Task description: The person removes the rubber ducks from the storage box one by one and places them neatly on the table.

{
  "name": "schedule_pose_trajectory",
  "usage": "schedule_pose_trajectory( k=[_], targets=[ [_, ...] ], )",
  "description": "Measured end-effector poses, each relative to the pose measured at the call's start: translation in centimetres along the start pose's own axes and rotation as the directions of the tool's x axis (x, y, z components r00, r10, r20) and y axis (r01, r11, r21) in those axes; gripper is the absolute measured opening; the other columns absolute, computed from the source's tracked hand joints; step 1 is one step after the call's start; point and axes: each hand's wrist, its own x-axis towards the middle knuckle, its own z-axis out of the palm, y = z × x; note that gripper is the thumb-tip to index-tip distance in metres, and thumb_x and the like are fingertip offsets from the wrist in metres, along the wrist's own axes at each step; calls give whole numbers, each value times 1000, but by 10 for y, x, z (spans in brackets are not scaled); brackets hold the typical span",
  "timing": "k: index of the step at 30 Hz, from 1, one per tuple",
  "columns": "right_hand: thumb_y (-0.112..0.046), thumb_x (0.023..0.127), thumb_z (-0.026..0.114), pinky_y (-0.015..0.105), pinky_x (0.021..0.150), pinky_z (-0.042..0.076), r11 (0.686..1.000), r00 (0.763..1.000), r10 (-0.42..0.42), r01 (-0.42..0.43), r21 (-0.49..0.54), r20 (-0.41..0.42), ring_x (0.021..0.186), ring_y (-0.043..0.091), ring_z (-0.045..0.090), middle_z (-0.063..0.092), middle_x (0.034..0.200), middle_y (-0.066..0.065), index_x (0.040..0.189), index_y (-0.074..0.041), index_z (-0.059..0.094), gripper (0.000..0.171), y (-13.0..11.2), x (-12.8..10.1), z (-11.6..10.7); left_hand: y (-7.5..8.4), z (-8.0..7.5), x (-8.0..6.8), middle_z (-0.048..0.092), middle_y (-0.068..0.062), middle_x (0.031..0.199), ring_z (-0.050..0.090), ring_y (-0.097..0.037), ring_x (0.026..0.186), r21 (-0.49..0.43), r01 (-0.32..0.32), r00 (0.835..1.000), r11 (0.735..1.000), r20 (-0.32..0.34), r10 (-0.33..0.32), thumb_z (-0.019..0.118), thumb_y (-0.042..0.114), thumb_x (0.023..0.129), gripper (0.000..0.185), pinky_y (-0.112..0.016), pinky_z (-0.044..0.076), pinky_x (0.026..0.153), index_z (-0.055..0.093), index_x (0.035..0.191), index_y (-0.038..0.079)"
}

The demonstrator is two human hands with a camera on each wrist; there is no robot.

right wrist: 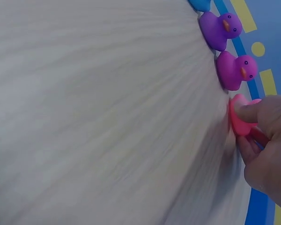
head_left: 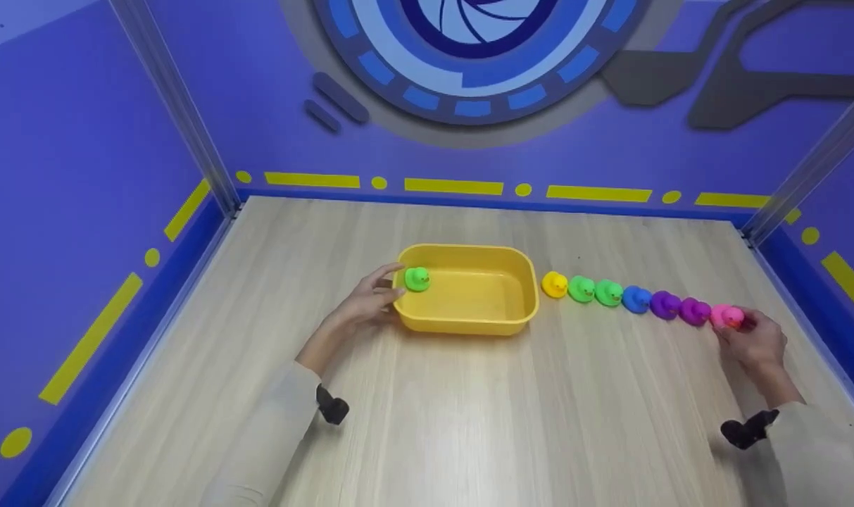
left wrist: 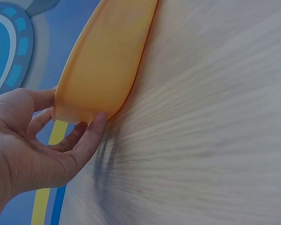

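My left hand [head_left: 365, 301] grips the left end of a yellow plastic tub [head_left: 469, 326], its fingers spread around the end wall and rim. A green rubber duck [head_left: 417, 279] sits inside the tub by that end. At the far right of the table, my right hand [head_left: 756, 343] pinches a pink rubber duck [head_left: 727, 316] between thumb and fingers, which partly cover it in the right wrist view. That duck stands at the right end of a row, next to a magenta-purple duck [right wrist: 231, 71].
From the tub's right side the row runs through a yellow duck [head_left: 555, 284], two green ducks [head_left: 581, 289], a blue duck [head_left: 636, 299] and another purple duck [head_left: 665, 305]. Blue panels [head_left: 469, 158] wall in the wooden table [head_left: 469, 408] at the back and sides.
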Motion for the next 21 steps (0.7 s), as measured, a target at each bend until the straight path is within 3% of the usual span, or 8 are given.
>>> schedule_pose_trajectory(
  k=[2, 5, 9, 21],
  targets=[
    [-20, 101, 60, 26, 90, 50, 1000, 1000, -2, 2, -4, 21, 134, 46, 47, 47, 145, 37, 148, 12, 40, 60, -1, 0, -1, 0, 0, 1, 45, -16, 147, 64, -26, 109, -5, 2, 1000, 1000, -4, -2, 59, 17, 104, 56, -40, 61, 92, 41, 155, 30],
    [-18, 101, 60, 38, 101, 52, 1000, 1000, -14, 14, -1, 25, 133, 47, 47, 47, 145, 38, 148, 13, 39, 59, -2, -1, -1, -1, 1, 1, 46, -16, 147, 64, -26, 110, -12, 9, 1000, 1000, -9, -9, 60, 17, 104, 56, -40, 61, 92, 42, 154, 31],
    [-16, 101, 60, 57, 112, 42, 1000, 999, -21, 20, 7, 30, 135, 48, 45, 45, 146, 39, 148, 13, 37, 60, -4, -2, -1, -1, 2, 1, 47, -15, 146, 64, -27, 112, -19, 13, 1000, 1000, -10, -13, 61, 18, 103, 55, -40, 60, 93, 44, 153, 32],
    [-15, 102, 59, 54, 116, 39, 999, 999, -16, 14, 45, 44, 139, 48, 43, 41, 151, 37, 153, 9, 33, 62, -8, -2, 1, -2, 1, 0, 46, -16, 146, 64, -27, 109, -23, -17, 1000, 1000, 3, 17, 60, 16, 104, 55, -43, 60, 93, 43, 154, 29]
  ],
)
